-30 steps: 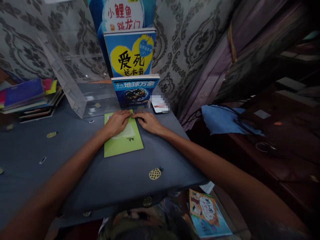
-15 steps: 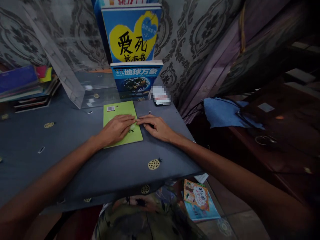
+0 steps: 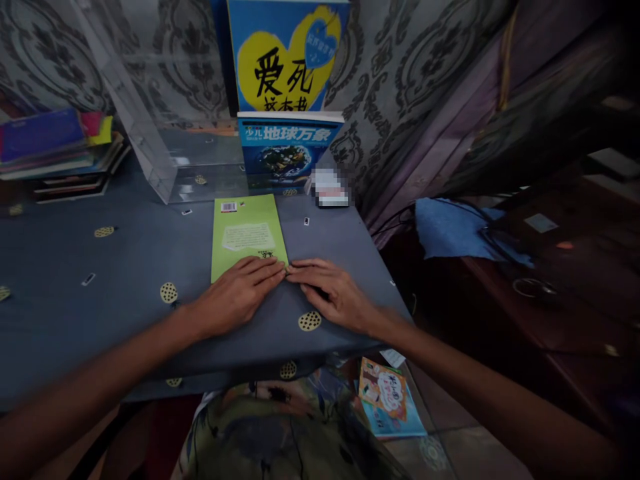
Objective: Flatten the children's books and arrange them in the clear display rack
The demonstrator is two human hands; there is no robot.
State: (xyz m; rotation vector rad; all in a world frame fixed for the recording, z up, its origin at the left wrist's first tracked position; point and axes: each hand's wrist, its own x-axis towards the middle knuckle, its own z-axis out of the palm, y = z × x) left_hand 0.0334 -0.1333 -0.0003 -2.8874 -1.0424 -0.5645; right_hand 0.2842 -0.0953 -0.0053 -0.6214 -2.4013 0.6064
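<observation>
The light-green booklet (image 3: 247,237) lies flat on the worktop (image 3: 133,277), barcode side up, in front of the clear acrylic stand (image 3: 156,160) and the Earth-cover book (image 3: 280,153). Its lower part is under the left hand (image 3: 243,288), which lies palm down, fingers together and stretched out: that grip is flat and loose rather than clasped around anything. The right hand (image 3: 333,287) reaches in from the other side, its fingertips at the booklet's right edge near the lower corner, meeting the left fingertips. Whether this second grip pinches the edge or merely presses on it cannot be told.

The step in hand looks like pressing along that right edge. To do it well, the left palm should bear straight down with broad, even weight, so that the booklet does not slide or turn on the cloth covering. The right fingertips should stay low and close to the edge, keeping their pressure in line with it; a sideways push would probably skew the booklet, and a hooked fingertip could bend the cover's corner. Which side is the spine is unclear, so light force suits best. The phone-like item (image 3: 332,193) lies well apart from both hands, beyond them.
</observation>
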